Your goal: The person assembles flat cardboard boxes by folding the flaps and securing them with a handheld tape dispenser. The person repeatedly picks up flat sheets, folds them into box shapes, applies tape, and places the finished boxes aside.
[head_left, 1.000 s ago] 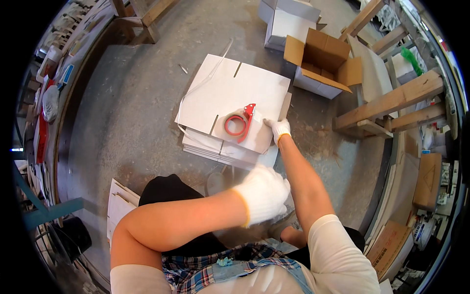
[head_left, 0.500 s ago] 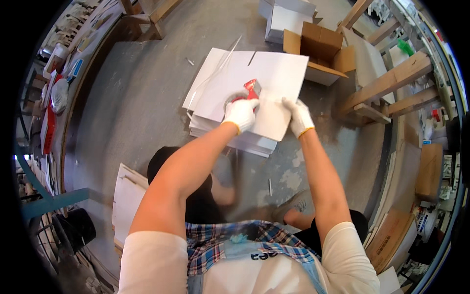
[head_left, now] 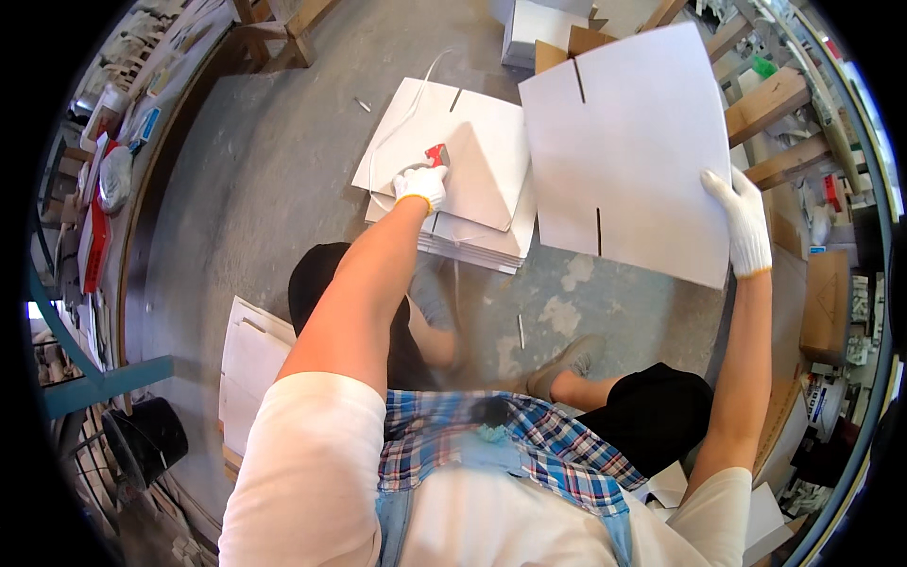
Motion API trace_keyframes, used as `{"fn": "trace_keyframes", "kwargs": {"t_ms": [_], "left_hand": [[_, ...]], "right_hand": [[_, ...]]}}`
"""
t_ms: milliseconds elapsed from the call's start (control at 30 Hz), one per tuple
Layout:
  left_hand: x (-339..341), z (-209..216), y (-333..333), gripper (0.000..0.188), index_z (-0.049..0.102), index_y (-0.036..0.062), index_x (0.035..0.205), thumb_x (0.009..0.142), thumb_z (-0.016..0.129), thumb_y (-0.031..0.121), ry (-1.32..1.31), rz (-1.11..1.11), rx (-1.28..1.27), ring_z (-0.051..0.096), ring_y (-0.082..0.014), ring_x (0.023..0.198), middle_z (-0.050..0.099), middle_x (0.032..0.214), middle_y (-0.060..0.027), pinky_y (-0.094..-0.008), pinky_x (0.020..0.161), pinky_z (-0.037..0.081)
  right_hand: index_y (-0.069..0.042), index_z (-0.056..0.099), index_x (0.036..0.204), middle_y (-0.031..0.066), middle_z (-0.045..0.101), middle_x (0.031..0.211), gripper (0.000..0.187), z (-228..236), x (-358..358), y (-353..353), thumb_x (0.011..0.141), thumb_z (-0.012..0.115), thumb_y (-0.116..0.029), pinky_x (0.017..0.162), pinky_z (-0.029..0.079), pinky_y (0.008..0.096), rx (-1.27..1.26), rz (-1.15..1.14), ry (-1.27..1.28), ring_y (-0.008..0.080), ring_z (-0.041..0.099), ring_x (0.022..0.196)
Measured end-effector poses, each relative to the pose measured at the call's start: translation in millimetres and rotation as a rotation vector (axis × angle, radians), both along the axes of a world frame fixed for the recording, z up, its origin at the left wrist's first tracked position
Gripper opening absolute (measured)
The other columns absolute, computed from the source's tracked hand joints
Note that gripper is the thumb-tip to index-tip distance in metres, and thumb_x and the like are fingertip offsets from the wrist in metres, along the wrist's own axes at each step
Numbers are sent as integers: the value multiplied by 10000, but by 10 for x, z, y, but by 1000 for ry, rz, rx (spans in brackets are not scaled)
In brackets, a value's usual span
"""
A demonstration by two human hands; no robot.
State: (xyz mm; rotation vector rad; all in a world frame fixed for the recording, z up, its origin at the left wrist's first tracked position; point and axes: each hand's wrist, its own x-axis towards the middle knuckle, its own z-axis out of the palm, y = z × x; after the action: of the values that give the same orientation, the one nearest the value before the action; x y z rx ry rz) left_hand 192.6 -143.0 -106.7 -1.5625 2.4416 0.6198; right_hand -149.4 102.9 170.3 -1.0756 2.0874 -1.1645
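My right hand, in a white glove, grips the right edge of a flat white cardboard sheet. Two dark slots show in the sheet, and it is held up off the floor to the right of a pile. My gloved left hand is closed around a red tape dispenser, whose handle and roll are mostly hidden by the fingers. It rests over the stack of flattened white cartons on the floor. A white strap lies loose across the stack's left side.
An open brown carton is partly covered by the raised sheet, with a white box behind it. Wooden framing stands at the right, and a loaded shelf runs along the left. A small white stick lies on the floor.
My right hand has swung right, lifting the white cardboard sheet off the stack. My left hand has shifted a little left with the tape dispenser.
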Motion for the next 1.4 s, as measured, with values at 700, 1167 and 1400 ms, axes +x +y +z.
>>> {"fn": "trace_keyframes", "kwargs": {"t_ms": [700, 1167, 1400], "left_hand": [[-899, 2148, 1182, 367, 728, 19, 968, 825, 660, 350, 653, -492, 134, 679, -388, 890, 704, 954, -243, -444, 831, 527], [-1244, 1266, 2125, 350, 738, 16, 1022, 863, 555, 268, 460, -395, 277, 717, -379, 939, 726, 1004, -235, -483, 840, 555], [-1201, 873, 1874, 965, 689, -86, 1141, 745, 647, 793, 476, -481, 763, 732, -349, 914, 729, 963, -249, -435, 760, 579]], "right_hand": [[-50, 597, 1340, 199, 657, 1282, 491, -434, -366, 1015, 942, 657, -330, 983, 494, 382, 120, -201, 625, 321, 648, 1155], [35, 465, 1407, 150, 674, 1113, 757, -1533, 595, 485, 942, 597, -547, 715, 531, 315, 408, 59, -99, 183, 647, 892], [-150, 564, 1244, 41, 648, 1131, 575, -1884, 509, 873, 976, 467, -649, 730, 508, 384, 396, -99, -367, 206, 653, 986]]}}
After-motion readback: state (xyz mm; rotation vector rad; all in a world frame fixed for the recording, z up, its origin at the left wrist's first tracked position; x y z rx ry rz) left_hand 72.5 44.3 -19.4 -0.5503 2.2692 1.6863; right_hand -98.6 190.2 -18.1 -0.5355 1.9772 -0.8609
